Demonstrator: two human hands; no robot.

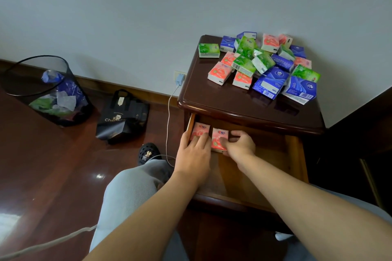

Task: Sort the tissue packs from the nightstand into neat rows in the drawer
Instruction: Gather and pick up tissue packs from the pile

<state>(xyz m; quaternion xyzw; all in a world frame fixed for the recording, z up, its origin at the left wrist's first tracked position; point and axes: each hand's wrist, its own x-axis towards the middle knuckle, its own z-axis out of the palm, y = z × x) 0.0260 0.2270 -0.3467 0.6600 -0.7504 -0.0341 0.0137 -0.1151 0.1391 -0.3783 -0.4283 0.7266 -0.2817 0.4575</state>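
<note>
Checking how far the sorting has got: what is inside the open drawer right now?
Two pink tissue packs lie side by side at the drawer's back left. The left hand covers part of one; the right hand grips the other. The nightstand top hides the drawer's rear.

Tissue packs being heaped on nightstand top, toward rear right. Drawer standing pulled out below top; two packs lying side by side at its rear left. Wastebasket and shopping bag sitting on floor, left of nightstand, near wall.
</note>
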